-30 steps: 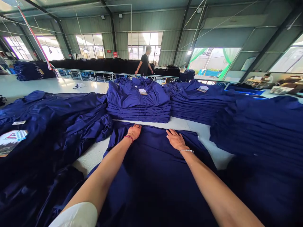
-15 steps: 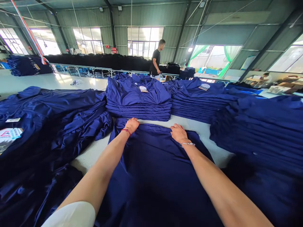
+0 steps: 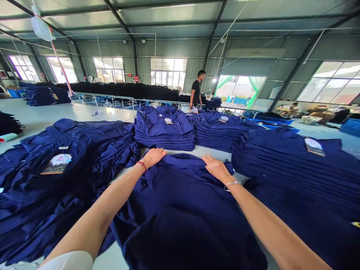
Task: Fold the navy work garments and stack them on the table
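Observation:
A navy-blue jacket (image 3: 185,195) lies spread in front of me, its far edge lifted a little and sagging between my hands. My left hand (image 3: 154,156), below a red bead bracelet, is closed on the far left part of that edge. My right hand (image 3: 216,167), with a silver bangle at the wrist, pinches the same edge farther right. Just beyond stands a neat stack of folded navy jackets (image 3: 165,129). To the left lies a loose heap of navy jackets (image 3: 75,146) with a printed hang tag (image 3: 57,164) on top.
Another folded stack (image 3: 222,131) adjoins the middle one, and a tall stack (image 3: 287,157) rises close on the right. A person in a black top (image 3: 196,93) stands beyond the stacks. A long rack of dark clothing (image 3: 126,91) runs along the far wall.
My view has tipped upward. The jacket's far edge, held in both hands, has been raised and bunched slightly, and its near part has creased. The person at the back appears farther right.

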Available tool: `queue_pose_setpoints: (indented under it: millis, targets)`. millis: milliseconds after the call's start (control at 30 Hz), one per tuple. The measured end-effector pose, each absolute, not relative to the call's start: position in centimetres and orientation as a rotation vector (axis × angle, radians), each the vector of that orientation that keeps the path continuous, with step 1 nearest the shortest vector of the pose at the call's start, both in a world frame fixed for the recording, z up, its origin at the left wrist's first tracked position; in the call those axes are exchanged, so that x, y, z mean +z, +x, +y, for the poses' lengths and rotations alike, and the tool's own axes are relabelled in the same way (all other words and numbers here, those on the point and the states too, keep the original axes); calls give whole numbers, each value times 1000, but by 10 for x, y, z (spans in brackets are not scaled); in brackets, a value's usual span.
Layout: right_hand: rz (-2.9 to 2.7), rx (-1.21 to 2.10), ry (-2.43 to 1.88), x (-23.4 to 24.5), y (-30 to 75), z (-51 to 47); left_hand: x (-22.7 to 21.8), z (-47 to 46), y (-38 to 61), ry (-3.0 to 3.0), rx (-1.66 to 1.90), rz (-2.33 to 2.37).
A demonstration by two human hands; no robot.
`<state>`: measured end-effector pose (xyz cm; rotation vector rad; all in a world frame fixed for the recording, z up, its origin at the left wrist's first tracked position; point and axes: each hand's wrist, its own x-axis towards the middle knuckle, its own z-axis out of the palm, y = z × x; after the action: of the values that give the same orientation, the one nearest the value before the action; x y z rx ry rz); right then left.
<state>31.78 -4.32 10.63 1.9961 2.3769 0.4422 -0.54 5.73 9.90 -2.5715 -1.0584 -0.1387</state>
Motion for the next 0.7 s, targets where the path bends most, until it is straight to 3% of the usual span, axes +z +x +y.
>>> queue_pose_setpoints:
  millis: [400, 700]
  targets:
    - [2349, 712, 1858, 157, 292, -177, 153, -58, -54, -2531, -94, -902]
    - [2534, 642, 1737, 117, 280, -267, 128, -139, -84, -2614, -89, -775]
